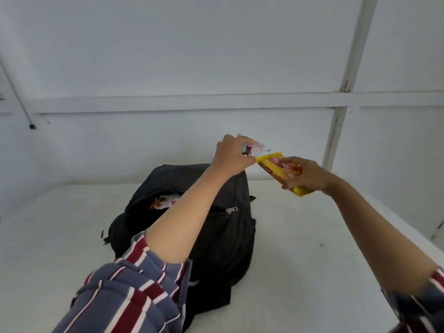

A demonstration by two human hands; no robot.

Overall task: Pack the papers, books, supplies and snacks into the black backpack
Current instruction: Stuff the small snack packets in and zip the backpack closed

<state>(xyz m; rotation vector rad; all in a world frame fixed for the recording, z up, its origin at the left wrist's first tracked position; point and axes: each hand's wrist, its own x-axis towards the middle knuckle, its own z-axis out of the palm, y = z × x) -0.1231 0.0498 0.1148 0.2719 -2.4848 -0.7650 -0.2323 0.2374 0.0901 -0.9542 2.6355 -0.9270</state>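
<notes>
The black backpack point(223, 227) lies on the white table point(312, 248), its main compartment unzipped at the upper left. A red-and-white snack packet point(164, 202) shows inside that opening. My left hand point(231, 156) is raised above the backpack's far end, shut on a white-and-red snack wrapper point(254, 148). Just to its right, my right hand point(310, 175) grips a yellow biscuit pack point(281, 169) with a red label, held tilted in the air beyond the backpack's top right corner. The two hands are close, almost touching.
A white wall with a horizontal rail point(192, 102) and a vertical post point(346, 92) stands right behind the table. The table's right edge point(413, 231) runs diagonally. A thin cable with a small black plug point(32, 126) hangs at the far left.
</notes>
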